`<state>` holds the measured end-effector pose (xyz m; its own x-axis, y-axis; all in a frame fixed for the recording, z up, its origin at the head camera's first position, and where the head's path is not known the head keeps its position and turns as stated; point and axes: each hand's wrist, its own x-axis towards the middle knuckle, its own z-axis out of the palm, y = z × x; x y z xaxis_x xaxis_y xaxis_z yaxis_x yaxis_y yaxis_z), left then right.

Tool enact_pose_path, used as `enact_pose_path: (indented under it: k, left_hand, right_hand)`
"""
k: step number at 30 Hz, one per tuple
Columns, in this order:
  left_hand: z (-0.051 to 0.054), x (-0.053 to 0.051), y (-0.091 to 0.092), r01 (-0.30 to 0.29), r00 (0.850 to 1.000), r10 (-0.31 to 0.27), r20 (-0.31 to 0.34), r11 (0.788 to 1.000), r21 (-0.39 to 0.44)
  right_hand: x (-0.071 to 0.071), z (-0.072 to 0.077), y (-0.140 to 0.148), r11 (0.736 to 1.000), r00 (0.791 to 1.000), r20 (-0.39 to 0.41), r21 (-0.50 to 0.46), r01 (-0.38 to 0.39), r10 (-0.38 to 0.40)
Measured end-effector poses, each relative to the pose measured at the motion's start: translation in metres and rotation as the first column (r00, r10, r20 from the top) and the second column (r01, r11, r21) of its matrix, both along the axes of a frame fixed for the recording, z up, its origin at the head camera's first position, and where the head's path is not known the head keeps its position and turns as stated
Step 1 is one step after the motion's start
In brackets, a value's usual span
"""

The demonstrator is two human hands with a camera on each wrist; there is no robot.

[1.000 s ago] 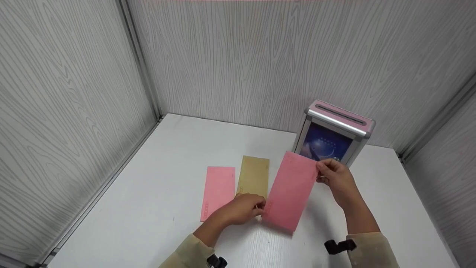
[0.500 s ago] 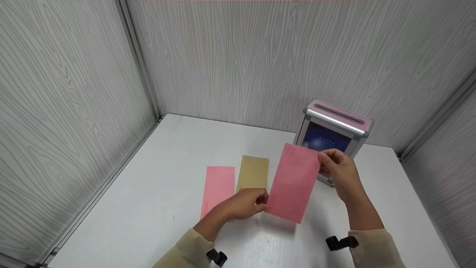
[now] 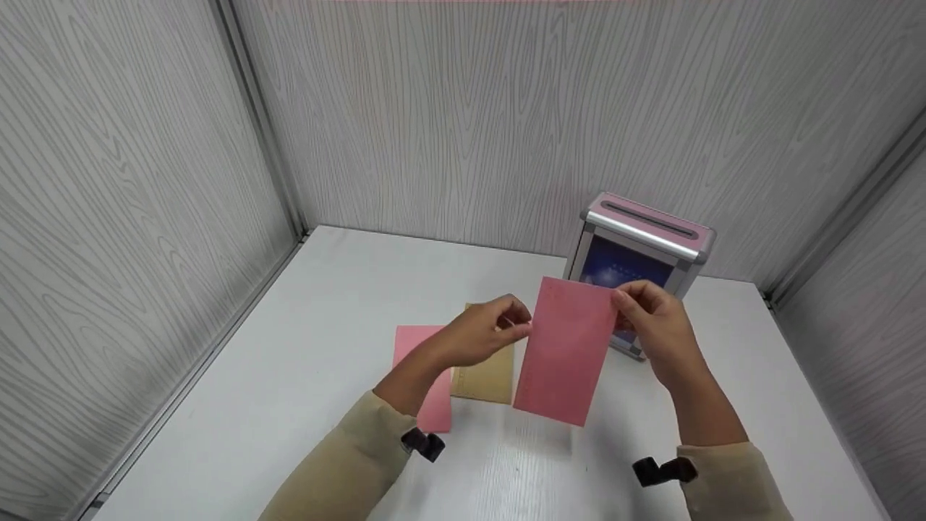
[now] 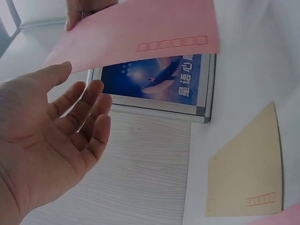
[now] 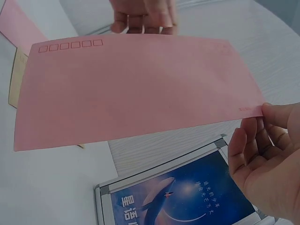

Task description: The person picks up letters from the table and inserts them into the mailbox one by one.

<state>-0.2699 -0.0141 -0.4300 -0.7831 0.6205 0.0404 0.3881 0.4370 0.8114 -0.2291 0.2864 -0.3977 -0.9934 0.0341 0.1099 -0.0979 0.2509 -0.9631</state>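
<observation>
My right hand (image 3: 655,318) pinches the upper right corner of a pink envelope (image 3: 564,351), held raised over the table. In the right wrist view that envelope (image 5: 136,89) spans the picture, its row of small red squares at upper left. At its left long edge is my left hand (image 3: 488,329), fingers loosely bent and spread. The left wrist view has the thumb tip of that left hand (image 4: 56,126) at the envelope's edge, the other fingers apart from it. Below my left arm lie a tan envelope (image 3: 485,380) and a second pink envelope (image 3: 438,405), both partly covered.
Behind the raised envelope stands a silver-framed box (image 3: 644,224) with a slotted pink top and a blue picture front. The white table (image 3: 289,347) meets grey wood-grain walls (image 3: 434,130) at the back and sides.
My left hand has left the pink envelope's lower left corner and moved up along its left edge, its fingers loosened. The right hand has lifted the envelope slightly.
</observation>
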Motion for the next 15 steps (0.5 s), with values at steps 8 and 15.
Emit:
enact_pose_path:
  k: [8,15]
  left_hand:
    - [0.021,-0.022,0.007,-0.027,0.999,0.019,0.05,0.986,0.163]
    - [0.029,-0.026,0.015,-0.012,0.993,-0.02,0.115,0.963,0.27]
  right_hand:
    - [-0.001,-0.002,-0.004,0.999,0.999,-0.012,0.001,-0.032,0.032]
    - [-0.003,-0.001,-0.001,0.998,0.999,-0.018,0.023,-0.05,0.05]
